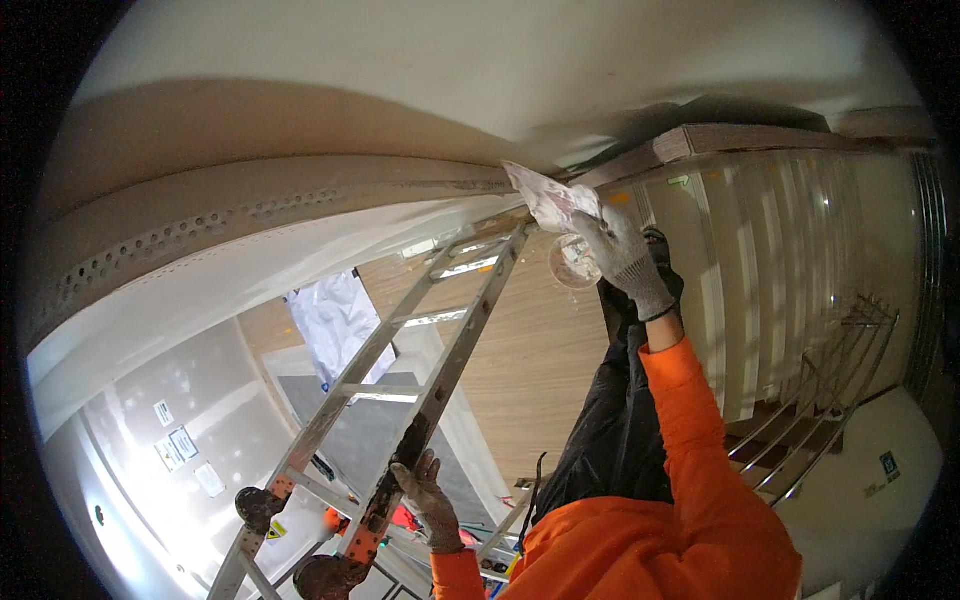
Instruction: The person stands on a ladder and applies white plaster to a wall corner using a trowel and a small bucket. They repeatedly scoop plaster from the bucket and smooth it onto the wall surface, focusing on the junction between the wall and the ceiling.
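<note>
A round tub [569, 284] contains whitish paste [574, 259]. The right hand [618, 248] grasps a white-smeared spreader [541, 197]; the left [430, 503] touches the ladder [481, 310], grip not determinable.

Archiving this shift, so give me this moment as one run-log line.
left hand: against ladder rail | right hand: gripping white-smeared tool | tool tip: near perforated strip end | tub: below tool in view

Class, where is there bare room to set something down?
Bare floor lies below, between the ladder and trousers. It is crowded around the right hand, with the smeared tool and tub, and where the left hand meets the ladder.
</note>
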Demonstrator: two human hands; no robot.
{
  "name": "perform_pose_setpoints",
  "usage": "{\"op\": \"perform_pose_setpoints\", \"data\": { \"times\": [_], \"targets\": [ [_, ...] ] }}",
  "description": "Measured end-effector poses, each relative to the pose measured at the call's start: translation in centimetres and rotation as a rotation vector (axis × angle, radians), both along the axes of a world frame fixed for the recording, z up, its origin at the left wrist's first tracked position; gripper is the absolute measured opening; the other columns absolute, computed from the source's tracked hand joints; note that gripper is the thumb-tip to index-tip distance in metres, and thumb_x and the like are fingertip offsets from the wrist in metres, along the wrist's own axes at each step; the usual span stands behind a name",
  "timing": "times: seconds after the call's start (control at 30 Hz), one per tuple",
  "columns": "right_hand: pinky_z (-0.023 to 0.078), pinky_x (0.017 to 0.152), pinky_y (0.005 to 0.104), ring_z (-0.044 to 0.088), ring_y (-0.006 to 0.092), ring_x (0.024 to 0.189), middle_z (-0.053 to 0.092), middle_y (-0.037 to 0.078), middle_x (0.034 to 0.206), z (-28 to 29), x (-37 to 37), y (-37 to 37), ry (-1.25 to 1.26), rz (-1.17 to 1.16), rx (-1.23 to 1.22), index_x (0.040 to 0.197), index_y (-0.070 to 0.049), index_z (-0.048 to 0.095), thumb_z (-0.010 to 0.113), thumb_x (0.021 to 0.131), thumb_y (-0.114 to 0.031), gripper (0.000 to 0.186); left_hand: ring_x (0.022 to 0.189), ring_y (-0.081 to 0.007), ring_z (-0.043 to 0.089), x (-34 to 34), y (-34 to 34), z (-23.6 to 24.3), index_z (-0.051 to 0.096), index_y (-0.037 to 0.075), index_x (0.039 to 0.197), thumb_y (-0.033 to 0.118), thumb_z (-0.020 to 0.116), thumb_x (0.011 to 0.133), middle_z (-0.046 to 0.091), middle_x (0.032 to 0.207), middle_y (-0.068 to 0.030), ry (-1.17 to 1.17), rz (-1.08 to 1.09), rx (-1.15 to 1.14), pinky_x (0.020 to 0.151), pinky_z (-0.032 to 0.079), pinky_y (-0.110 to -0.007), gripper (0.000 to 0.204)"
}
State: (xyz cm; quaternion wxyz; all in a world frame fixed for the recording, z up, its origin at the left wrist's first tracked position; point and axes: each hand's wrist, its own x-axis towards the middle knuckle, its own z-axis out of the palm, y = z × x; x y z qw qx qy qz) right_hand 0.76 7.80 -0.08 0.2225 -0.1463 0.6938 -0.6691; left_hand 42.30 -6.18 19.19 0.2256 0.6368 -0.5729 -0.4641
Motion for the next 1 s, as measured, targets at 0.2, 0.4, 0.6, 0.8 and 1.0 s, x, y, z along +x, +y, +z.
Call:
{"op": "perform_pose_setpoints", "data": {
  "times": [0.2,0.4,0.6,0.8,1.0],
  "targets": [
    [0.051,0.079,0.036,0.066,0.0223,0.089,0.069,0.012,0.098,-7.6,4.2,-2.6,-0.27,-0.139,0.203,0.113,-0.001,0.064,0.061,0.098,-0.03,0.033,0.108,-0.0235,0.061,0.1,0.5,-0.3,0.048,0.006,0.137,0.061,0.046,0.099,0.061,0.124,-0.011,-0.006,-0.016,-0.046,0.095,0.046,-0.04,0.066],
    [0.053,0.073,0.0333,0.064,0.0212,0.086,0.066,0.006,0.098,-16.7,8.0,-8.0,-0.814,-0.524,-0.403,0.114,-0.002,0.062,0.067,0.091,-0.015,0.026,0.111,-0.024,0.061,0.3,0.5,-0.6,0.048,0.007,0.137,0.06,0.045,0.1,0.061,0.124,-0.0123,-0.054,-0.023,-0.042,0.095,0.046,-0.04,0.066],
    [0.05,0.08,0.035,0.061,0.0202,0.09,0.065,0.006,0.1,-21.3,8.1,-10.6,-0.756,-0.574,-0.327,0.119,-0.002,0.06,0.065,0.093,-0.024,0.035,0.108,-0.0264,0.062,-0.4,-0.1,-0.9,0.05,0.007,0.136,0.061,0.049,0.098,0.062,0.121,-0.0137,-0.044,-0.008,-0.001,0.093,0.047,-0.041,0.066],
    [0.052,0.078,0.0333,0.062,0.019,0.096,0.063,0.006,0.108,-23.2,10.6,-14.5,-0.803,-0.653,-0.525,0.117,-0.002,0.059,0.065,0.089,-0.012,0.03,0.107,-0.0272,0.061,-1.1,-0.3,-1.3,0.049,0.007,0.135,0.062,0.047,0.099,0.062,0.121,-0.014,-0.006,0.005,-0.036,0.09,0.048,-0.041,0.066],
    [0.056,0.079,0.0319,0.062,0.0203,0.095,0.061,0.008,0.11,-20.5,12.6,-20.2,-1.334,-0.814,-0.852,0.117,-0.005,0.056,0.062,0.092,-0.009,0.026,0.103,-0.0239,0.063,-1.1,0.2,-1.2,0.053,0.007,0.132,0.062,0.043,0.1,0.064,0.118,-0.0126,-0.037,0.012,-0.054,0.089,0.049,-0.039,0.064]
  ]
}}
